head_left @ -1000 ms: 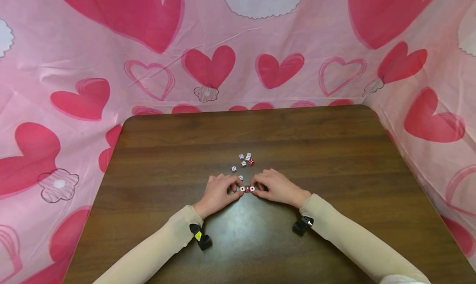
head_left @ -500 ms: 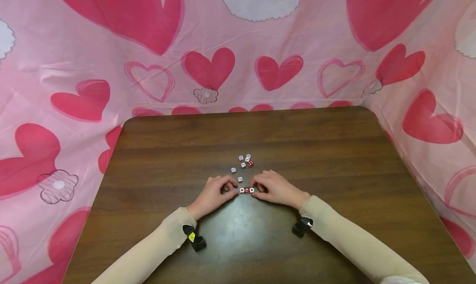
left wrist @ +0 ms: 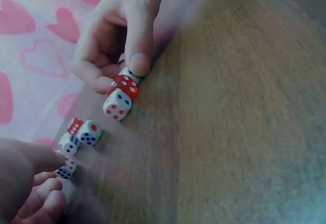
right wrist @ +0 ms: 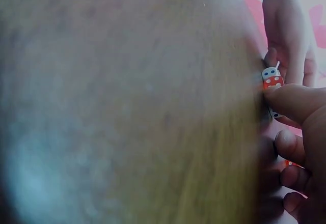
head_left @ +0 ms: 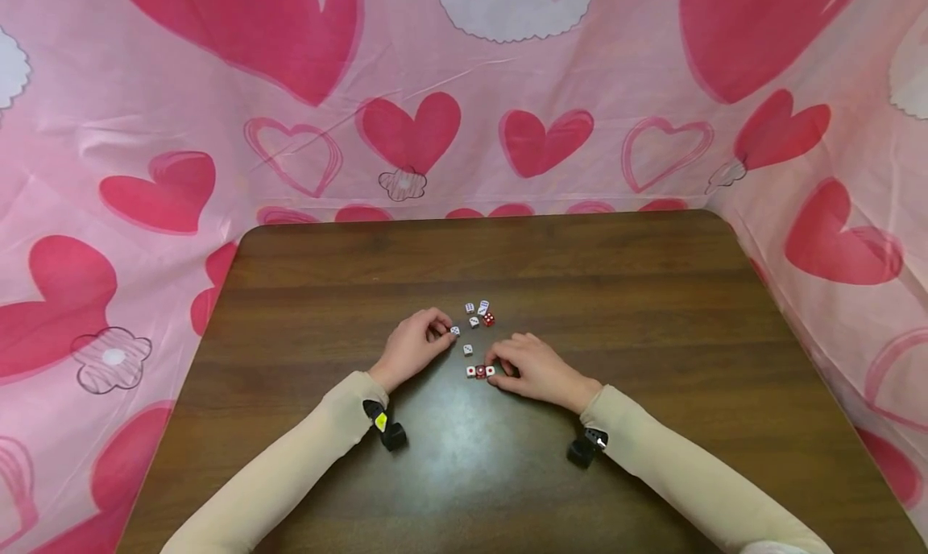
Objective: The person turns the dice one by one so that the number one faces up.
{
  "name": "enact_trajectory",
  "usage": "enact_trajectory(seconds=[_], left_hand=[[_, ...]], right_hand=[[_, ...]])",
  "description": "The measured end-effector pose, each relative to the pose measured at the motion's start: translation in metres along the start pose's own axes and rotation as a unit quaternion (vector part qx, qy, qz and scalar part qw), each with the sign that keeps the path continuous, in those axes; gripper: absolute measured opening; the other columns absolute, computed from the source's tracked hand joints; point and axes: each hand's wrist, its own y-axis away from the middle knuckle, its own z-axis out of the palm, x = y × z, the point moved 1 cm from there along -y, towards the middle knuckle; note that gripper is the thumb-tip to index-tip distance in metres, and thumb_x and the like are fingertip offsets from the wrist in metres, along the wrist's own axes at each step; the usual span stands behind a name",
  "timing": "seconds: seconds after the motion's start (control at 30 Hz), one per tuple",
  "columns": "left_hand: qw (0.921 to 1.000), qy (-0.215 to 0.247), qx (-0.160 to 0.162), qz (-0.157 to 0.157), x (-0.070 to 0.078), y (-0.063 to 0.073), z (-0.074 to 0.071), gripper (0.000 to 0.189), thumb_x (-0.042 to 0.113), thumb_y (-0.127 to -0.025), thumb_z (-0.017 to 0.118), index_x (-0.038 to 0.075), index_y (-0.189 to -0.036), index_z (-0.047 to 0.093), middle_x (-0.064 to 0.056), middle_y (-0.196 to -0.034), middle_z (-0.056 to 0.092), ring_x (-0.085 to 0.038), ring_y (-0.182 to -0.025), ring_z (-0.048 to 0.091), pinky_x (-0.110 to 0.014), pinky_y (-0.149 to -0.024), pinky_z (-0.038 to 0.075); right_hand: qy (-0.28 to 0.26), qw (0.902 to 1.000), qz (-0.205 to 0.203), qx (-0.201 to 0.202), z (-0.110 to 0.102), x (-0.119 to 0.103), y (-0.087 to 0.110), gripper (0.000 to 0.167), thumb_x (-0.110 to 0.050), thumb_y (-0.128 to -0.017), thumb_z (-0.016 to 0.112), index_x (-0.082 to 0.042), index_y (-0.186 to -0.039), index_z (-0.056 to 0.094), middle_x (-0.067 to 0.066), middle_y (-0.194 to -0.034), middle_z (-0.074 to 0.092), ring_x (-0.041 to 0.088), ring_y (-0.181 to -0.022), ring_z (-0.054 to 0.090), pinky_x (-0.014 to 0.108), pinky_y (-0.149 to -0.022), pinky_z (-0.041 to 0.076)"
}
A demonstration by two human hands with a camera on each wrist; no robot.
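Observation:
A short row of dice lies on the wooden table: a white die (left wrist: 117, 105) at its left end, a red die (head_left: 481, 372) in the middle and another white die (head_left: 490, 370) at the right. My right hand (head_left: 540, 370) pinches that right-end die between thumb and fingers; in the right wrist view the thumb (right wrist: 290, 102) covers part of the row. Farther left, my left hand (head_left: 415, 346) has its fingertips at a loose white die (head_left: 455, 331). Its thumb (left wrist: 48, 158) reaches that die in the left wrist view, but whether the fingers grip it is unclear.
Beyond the row lie more loose dice: a white die (head_left: 467, 349), a white die (head_left: 474, 322), a red die (head_left: 489, 320) and further white dice (head_left: 470, 308) behind. The brown table (head_left: 616, 296) backs onto a pink heart-patterned cloth (head_left: 478, 71).
My left hand has left the left end of the row and moved away from me to the loose white die. My right hand stays at the row's right end.

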Motion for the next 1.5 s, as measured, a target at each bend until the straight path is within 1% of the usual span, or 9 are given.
enact_trajectory(seconds=[0.13,0.3,0.6,0.67,0.83,1.0,1.23,1.4,1.5], left_hand=[[0.9991,-0.039,0.003,-0.013,0.0011,-0.0029,0.0031,0.017,0.033,-0.095,0.077,0.02,-0.106,0.072,0.007,-0.094,0.069,-0.009,-0.075,0.058,-0.034,-0.069,0.046],[0.9982,-0.054,0.012,-0.024,0.0019,-0.004,0.0048,0.018,0.04,-0.099,0.071,0.023,-0.102,0.074,0.008,-0.092,0.068,-0.01,-0.075,0.057,-0.036,-0.068,0.044],[0.9986,-0.044,-0.015,-0.025,0.0022,-0.006,0.001,0.016,0.035,-0.094,0.078,0.024,-0.104,0.073,0.01,-0.094,0.068,-0.008,-0.076,0.057,-0.036,-0.071,0.043],[0.9985,-0.045,-0.018,-0.026,0.0024,-0.0063,0.0009,0.017,0.036,-0.094,0.077,0.024,-0.105,0.073,0.01,-0.095,0.068,-0.008,-0.076,0.057,-0.035,-0.071,0.043],[0.9984,-0.048,-0.017,-0.025,0.0029,-0.007,0.0003,0.017,0.038,-0.097,0.074,0.023,-0.105,0.073,0.009,-0.094,0.068,-0.009,-0.076,0.056,-0.034,-0.069,0.043],[0.9986,-0.047,-0.02,-0.017,0.0036,-0.0068,-0.0013,0.017,0.032,-0.094,0.078,0.023,-0.106,0.073,0.009,-0.096,0.067,-0.009,-0.077,0.057,-0.035,-0.07,0.042],[0.9985,-0.048,-0.019,-0.018,0.0035,-0.0058,0.0001,0.015,0.036,-0.098,0.073,0.023,-0.105,0.073,0.008,-0.094,0.067,-0.01,-0.077,0.057,-0.035,-0.07,0.043],[0.9986,-0.043,-0.024,-0.019,0.002,-0.0044,0.0013,0.017,0.032,-0.094,0.079,0.023,-0.106,0.072,0.009,-0.095,0.067,-0.01,-0.077,0.057,-0.035,-0.071,0.043],[0.9987,-0.043,-0.021,-0.019,0.0016,-0.0045,0.0019,0.016,0.034,-0.095,0.077,0.023,-0.105,0.072,0.009,-0.095,0.066,-0.009,-0.076,0.056,-0.035,-0.07,0.043]], right_hand=[[0.002,1.0,0.001,0.007,0.0004,-0.0003,-0.0005,0.014,-0.03,-0.095,0.077,-0.024,-0.102,0.066,-0.015,-0.074,0.048,0.005,-0.071,0.04,0.031,-0.076,0.036],[-0.002,1.0,0.004,0.006,0.0002,-0.0011,-0.0015,0.015,-0.031,-0.095,0.077,-0.023,-0.102,0.067,-0.014,-0.073,0.048,0.005,-0.071,0.039,0.029,-0.075,0.034],[0.001,0.9999,0.007,0.01,0.0014,-0.0027,-0.0017,0.015,-0.031,-0.094,0.077,-0.023,-0.101,0.066,-0.013,-0.073,0.048,0.005,-0.072,0.04,0.03,-0.075,0.035],[0.003,0.9999,0.008,0.01,0.001,-0.003,-0.0015,0.015,-0.031,-0.094,0.077,-0.023,-0.101,0.066,-0.013,-0.073,0.048,0.005,-0.072,0.04,0.03,-0.076,0.036],[0.007,0.9999,0.007,0.011,-0.0002,-0.0033,-0.0017,0.016,-0.031,-0.094,0.078,-0.022,-0.101,0.066,-0.013,-0.073,0.048,0.006,-0.071,0.04,0.03,-0.075,0.036],[0.005,0.9999,0.007,0.01,-0.0018,-0.0036,-0.0026,0.015,-0.03,-0.095,0.077,-0.023,-0.102,0.066,-0.013,-0.073,0.047,0.006,-0.071,0.039,0.03,-0.075,0.035],[0.001,0.9998,0.018,-0.004,-0.0007,-0.0026,-0.0027,0.015,-0.032,-0.096,0.076,-0.023,-0.103,0.066,-0.014,-0.073,0.047,0.005,-0.071,0.039,0.03,-0.076,0.034],[0.0,0.9998,0.02,-0.008,0.001,-0.002,-0.002,0.016,-0.033,-0.096,0.076,-0.024,-0.103,0.066,-0.015,-0.073,0.047,0.005,-0.071,0.039,0.03,-0.075,0.035],[0.0,0.9998,0.02,-0.008,0.001,-0.0019,-0.0021,0.016,-0.033,-0.096,0.076,-0.024,-0.103,0.066,-0.015,-0.073,0.046,0.005,-0.071,0.04,0.03,-0.075,0.035]])
